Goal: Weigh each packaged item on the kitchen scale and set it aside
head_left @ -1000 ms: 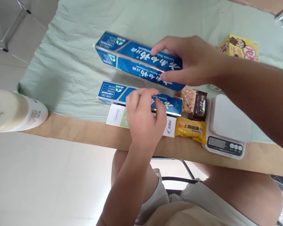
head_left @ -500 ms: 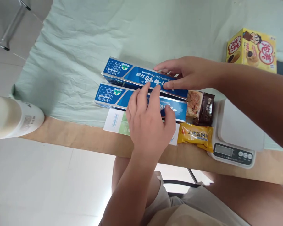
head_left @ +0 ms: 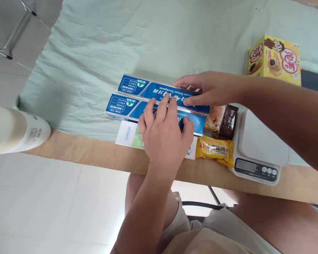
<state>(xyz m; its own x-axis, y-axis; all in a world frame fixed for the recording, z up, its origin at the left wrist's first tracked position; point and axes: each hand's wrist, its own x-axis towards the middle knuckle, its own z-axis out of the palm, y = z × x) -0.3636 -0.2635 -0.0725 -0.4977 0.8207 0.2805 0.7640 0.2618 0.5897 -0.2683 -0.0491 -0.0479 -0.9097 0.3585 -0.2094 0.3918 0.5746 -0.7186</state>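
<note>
Two long blue toothpaste boxes lie side by side on a pale green cloth (head_left: 95,49). My left hand (head_left: 166,135) rests over the nearer toothpaste box (head_left: 120,105), its fingers curved across the top to the seam. At the farther toothpaste box (head_left: 134,84), my right hand (head_left: 200,88) has its thumb on top and its fingers behind the far side. The two boxes touch along their long edges. Beneath the nearer box, a white and green flat pack (head_left: 127,134) sticks out, partly hidden by my left hand.
Right of the boxes are a pinkish-brown snack pack (head_left: 213,117), a dark brown packet (head_left: 228,121) and a yellow packet (head_left: 213,148). Beside them stands a white kitchen scale (head_left: 265,141). A yellow snack box (head_left: 278,63) sits farther back; a white bottle (head_left: 23,132) stands at the left edge.
My right hand has brought the farther toothpaste box toward me, closing the gap between the two boxes. My left hand stays on the nearer one. The view has shifted slightly.
</note>
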